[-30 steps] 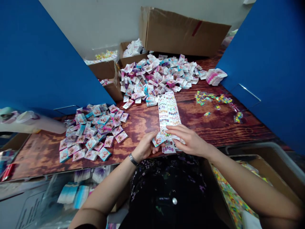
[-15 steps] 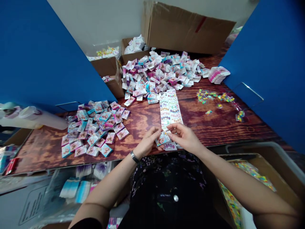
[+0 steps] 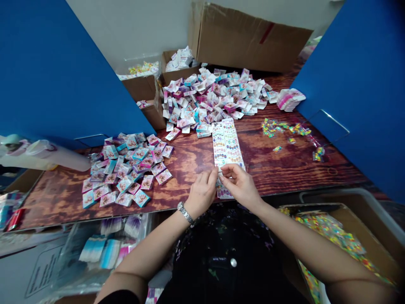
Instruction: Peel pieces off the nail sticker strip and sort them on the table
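Observation:
Near the table's front edge, my left hand is closed, its back turned up and its fingers curled round a small printed cardboard box, now almost wholly hidden. My right hand meets it from the right, thumb and fingers pinched at the box's end beside the left fingertips. Under both hands lie sheets printed with rows of colourful oval nail designs, in two side-by-side columns running away from me. To the left is a spread of small closed boxes with a hand picture on them.
Behind the sheets, many small boxes with raised flaps form a heap. Small colourful packets lie at right; more fill a carton below the edge. A large cardboard box stands behind. Blue panels flank the table.
My left hand has rolled over, so its back faces up and the box, visible before, is now covered. My right hand has shifted slightly left and stays close to it.

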### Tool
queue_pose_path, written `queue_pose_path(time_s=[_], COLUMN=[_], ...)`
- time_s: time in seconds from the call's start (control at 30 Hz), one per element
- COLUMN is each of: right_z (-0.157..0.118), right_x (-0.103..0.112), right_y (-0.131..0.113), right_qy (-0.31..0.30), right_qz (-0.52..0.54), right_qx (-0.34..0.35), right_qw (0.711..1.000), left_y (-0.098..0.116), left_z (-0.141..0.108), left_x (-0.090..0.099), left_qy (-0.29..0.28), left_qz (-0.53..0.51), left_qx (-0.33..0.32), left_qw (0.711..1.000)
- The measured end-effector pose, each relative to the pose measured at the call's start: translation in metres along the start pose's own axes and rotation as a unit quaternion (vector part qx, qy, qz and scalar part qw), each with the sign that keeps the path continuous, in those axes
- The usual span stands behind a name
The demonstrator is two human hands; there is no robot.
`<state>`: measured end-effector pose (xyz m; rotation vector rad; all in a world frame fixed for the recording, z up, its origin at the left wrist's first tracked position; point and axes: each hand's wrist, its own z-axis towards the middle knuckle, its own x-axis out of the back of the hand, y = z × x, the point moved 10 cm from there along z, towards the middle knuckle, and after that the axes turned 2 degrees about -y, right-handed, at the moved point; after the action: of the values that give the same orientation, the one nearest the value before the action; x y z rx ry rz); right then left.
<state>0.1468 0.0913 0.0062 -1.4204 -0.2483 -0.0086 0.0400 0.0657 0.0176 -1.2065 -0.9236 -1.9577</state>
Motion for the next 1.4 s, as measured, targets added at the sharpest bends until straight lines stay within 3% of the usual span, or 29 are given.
queue_pose_path(time_s=[0.23,0.43,0.67,0.9,1.0,1.1,1.2,1.3,1.4], right_z=[-0.002,-0.002,-0.009,-0.001,-0.003,-0.007,-0.010,-0.011,-0.009], right_x=[0.005,0.011,0.006,0.015,0.011,0.010,0.007,0.005,0.007], right_y=[0.000,0.008,-0.012,0.008,0.002,-0.013,-0.032,-0.047,-0.054], right_qy=[0.024,0.065,0.009,0.042,0.038,0.030,-0.017,-0.074,-0.101], right_qz=[-0.041,-0.002,-0.111,0.029,-0.007,-0.105,-0.176,-0.214,-0.230], right_qx=[-0.010,-0.012,0.027,-0.017,-0.014,0.015,0.089,0.167,0.194], right_qw=[0.999,0.998,0.993,0.999,0.999,0.994,0.980,0.960,0.948], left_y=[0.002,0.007,0.005,0.010,0.012,0.011,0.006,0.001,-0.001], left_z=[0.000,0.002,0.001,0.006,0.008,0.007,0.006,0.006,0.007], left_x=[-0.002,0.002,0.004,0.006,0.009,0.010,0.010,0.012,0.012], left_qy=[0.013,0.018,0.030,0.006,0.017,0.024,0.027,0.032,0.032], left_qz=[-0.021,-0.011,-0.031,-0.005,-0.003,-0.010,-0.043,-0.109,-0.171], left_qx=[-0.002,-0.004,-0.018,-0.014,-0.026,-0.030,-0.027,-0.018,-0.001], left_qw=[1.000,1.000,0.999,1.000,1.000,0.999,0.998,0.993,0.985])
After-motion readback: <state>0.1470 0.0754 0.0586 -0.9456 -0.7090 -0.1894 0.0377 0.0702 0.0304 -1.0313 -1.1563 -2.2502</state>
